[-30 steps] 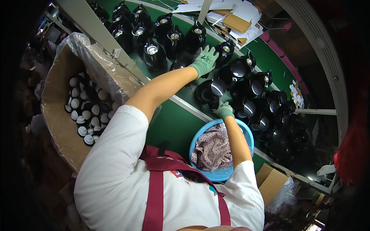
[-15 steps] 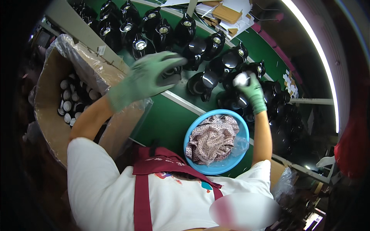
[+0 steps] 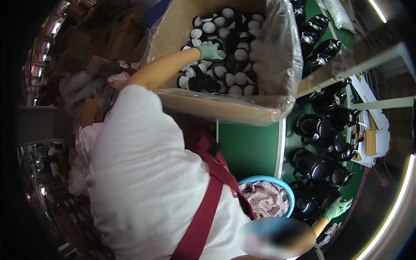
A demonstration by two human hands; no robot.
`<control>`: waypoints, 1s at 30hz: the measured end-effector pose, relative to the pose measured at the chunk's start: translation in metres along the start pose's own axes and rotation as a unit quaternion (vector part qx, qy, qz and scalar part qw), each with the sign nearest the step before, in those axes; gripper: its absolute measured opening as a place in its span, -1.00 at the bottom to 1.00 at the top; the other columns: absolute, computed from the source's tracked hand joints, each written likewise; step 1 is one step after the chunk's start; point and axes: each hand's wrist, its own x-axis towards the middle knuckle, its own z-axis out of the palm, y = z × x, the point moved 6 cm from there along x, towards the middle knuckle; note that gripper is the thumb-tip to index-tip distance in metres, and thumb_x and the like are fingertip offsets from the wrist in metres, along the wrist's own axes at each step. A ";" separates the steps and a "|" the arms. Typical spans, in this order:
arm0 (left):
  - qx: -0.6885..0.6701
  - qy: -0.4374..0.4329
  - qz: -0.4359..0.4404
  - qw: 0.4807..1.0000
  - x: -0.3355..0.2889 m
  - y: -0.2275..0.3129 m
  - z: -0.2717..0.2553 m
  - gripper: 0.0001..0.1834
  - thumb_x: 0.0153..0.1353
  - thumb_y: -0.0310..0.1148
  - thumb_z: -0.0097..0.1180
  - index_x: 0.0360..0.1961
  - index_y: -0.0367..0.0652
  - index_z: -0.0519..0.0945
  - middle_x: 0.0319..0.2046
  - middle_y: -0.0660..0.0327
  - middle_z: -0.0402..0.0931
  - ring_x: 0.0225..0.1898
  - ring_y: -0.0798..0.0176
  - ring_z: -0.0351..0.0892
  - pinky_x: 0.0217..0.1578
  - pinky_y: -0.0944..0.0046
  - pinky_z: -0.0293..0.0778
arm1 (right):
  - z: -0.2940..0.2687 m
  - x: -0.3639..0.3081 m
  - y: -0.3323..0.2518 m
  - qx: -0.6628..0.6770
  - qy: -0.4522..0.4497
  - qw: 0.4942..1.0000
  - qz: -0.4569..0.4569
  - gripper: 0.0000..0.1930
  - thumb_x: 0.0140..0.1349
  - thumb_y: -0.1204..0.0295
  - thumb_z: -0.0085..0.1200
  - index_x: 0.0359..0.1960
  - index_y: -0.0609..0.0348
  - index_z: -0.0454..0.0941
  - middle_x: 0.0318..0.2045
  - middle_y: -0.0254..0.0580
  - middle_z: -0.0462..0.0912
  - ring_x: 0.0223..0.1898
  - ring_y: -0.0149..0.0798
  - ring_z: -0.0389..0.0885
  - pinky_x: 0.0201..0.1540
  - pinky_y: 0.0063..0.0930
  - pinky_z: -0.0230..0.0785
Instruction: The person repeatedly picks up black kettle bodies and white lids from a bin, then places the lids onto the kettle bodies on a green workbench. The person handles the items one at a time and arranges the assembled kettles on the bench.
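My left hand (image 3: pixel 209 52), in a green glove, reaches down into an open cardboard box (image 3: pixel 208 100). Black pieces with round white caps (image 3: pixel 241 54) lie heaped in it. The fingers touch the heap, and their tips are partly hidden, so a hold cannot be made out. Far to the right, my gloved right hand (image 3: pixel 339 208) has its fingers spread, with nothing seen in them. It is beside several glossy black jug-shaped vessels (image 3: pixel 308 162) with handles, which stand close together on the green bench.
Clear plastic film (image 3: pixel 284 56) lines the box. A blue basin (image 3: pixel 291 197) with a patterned cloth (image 3: pixel 265 199) sits at the near bench edge. A metal post (image 3: pixel 359 71) slants over the bench. Papers and card (image 3: pixel 372 134) lie behind the vessels.
My body and view have turned left. The left hand has gone from over the bench into the box. The right hand, earlier at a white round piece, now has its fingers spread.
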 end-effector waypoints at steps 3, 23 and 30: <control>0.083 -0.050 0.051 0.994 0.044 0.001 0.061 0.10 -0.07 0.37 0.19 0.42 0.00 0.17 0.35 -0.11 0.18 0.34 -0.32 0.15 0.26 -0.18 0.23 | -0.148 -0.052 -0.233 0.266 0.086 0.923 -0.264 -0.47 0.22 0.32 0.12 0.23 0.18 0.40 0.16 0.05 0.46 0.14 0.08 0.49 0.19 -0.15 0.38; -0.146 0.099 0.118 0.977 0.067 0.077 0.122 -0.14 0.09 0.13 0.16 0.31 -0.16 0.26 0.28 -0.18 0.23 0.20 -0.25 0.35 0.14 -0.14 0.33 | 0.158 -0.240 -0.703 -0.005 -0.251 0.724 -0.643 -0.03 -0.12 -0.34 0.10 0.37 -0.25 0.21 0.36 0.16 0.19 0.38 0.34 0.03 0.30 0.41 -0.12; -0.194 0.032 0.097 0.976 0.065 0.059 0.111 -0.17 0.17 0.26 0.01 0.31 -0.11 0.31 0.27 -0.13 0.28 0.23 -0.17 0.36 0.18 -0.05 0.34 | 0.203 -0.227 -0.726 -0.036 -0.421 0.706 -0.569 -0.05 -0.04 -0.09 0.19 0.42 -0.14 0.11 0.14 0.17 0.51 0.10 0.15 0.54 0.12 0.06 0.37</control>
